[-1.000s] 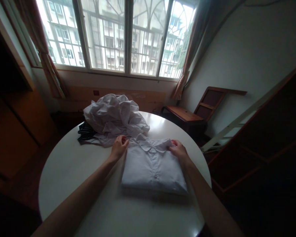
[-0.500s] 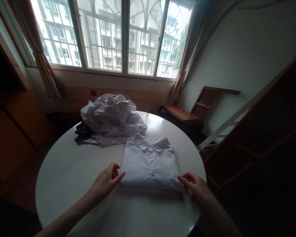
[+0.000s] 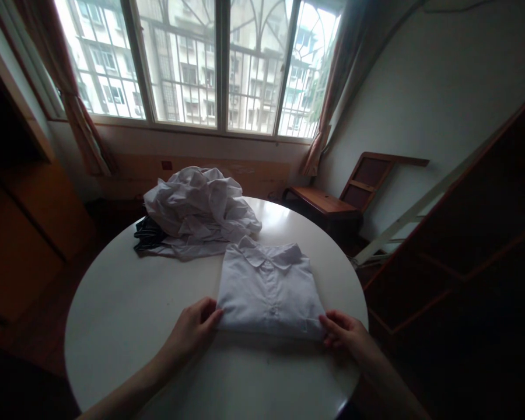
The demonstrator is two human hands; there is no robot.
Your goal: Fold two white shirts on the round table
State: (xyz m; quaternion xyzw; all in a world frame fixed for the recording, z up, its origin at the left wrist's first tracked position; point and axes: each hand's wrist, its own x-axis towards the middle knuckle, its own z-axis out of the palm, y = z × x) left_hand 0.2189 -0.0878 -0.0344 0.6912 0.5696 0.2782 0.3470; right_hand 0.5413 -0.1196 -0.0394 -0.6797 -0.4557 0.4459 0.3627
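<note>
A white collared shirt (image 3: 269,291), folded into a neat rectangle, lies on the round white table (image 3: 126,326) with its collar facing the window. My left hand (image 3: 196,321) pinches the shirt's near left corner, thumb on top and the fingers partly hidden beneath the edge. At the near right corner, my right hand (image 3: 343,331) grips the cloth between thumb and fingers. The near edge of the shirt appears slightly raised, with a shadow below it on the tabletop.
A heap of crumpled white clothes (image 3: 196,210) sits at the table's far left, with a dark striped cloth (image 3: 149,233) under its left side. Beyond the table are a wooden chair (image 3: 324,200) and a barred window (image 3: 219,70). A dark wooden panel (image 3: 464,251) leans on the right.
Both hands have closed on the shirt's near corners. Earlier the left hand's fingers were apart beside the edge. The shirt has barely shifted.
</note>
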